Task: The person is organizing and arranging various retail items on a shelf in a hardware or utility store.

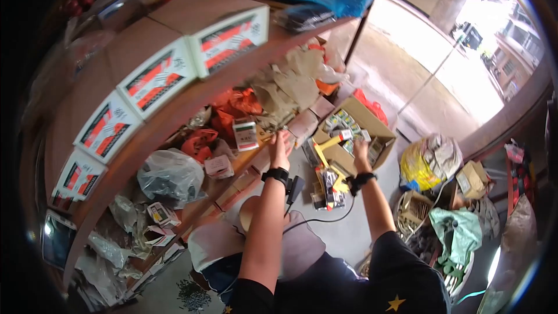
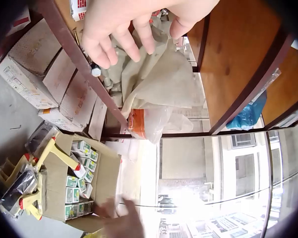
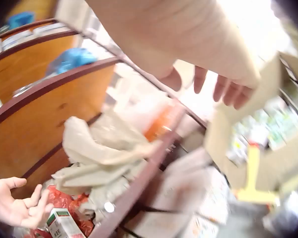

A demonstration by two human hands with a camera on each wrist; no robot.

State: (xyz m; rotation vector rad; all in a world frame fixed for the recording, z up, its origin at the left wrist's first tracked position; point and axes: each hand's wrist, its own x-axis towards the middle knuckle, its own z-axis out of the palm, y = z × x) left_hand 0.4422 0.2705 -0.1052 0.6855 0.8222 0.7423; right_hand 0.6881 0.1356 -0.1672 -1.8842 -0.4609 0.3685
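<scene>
My left hand (image 1: 280, 148) is over the edge of the lower shelf, beside a small white-and-green box (image 1: 245, 134). Its fingers are spread and hold nothing; in the left wrist view they hang over a beige cloth-like bag (image 2: 161, 79). My right hand (image 1: 361, 152) is at the near right side of an open cardboard box (image 1: 381, 150). In the right wrist view its fingers (image 3: 219, 89) hang loosely, with nothing between them. Small green-and-white boxes (image 2: 79, 191) stand in rows inside the carton. A yellow T-shaped tool (image 2: 59, 154) lies across its rim.
More yellow tools and black packets (image 1: 330, 189) lie on the floor by the carton. Closed cartons (image 2: 72, 101) line the shelf's foot. Above runs a shelf of orange-labelled boxes (image 1: 157, 78). A yellow-and-white sack (image 1: 430, 160) stands at the right. A black cable (image 1: 319, 220) hangs between my wrists.
</scene>
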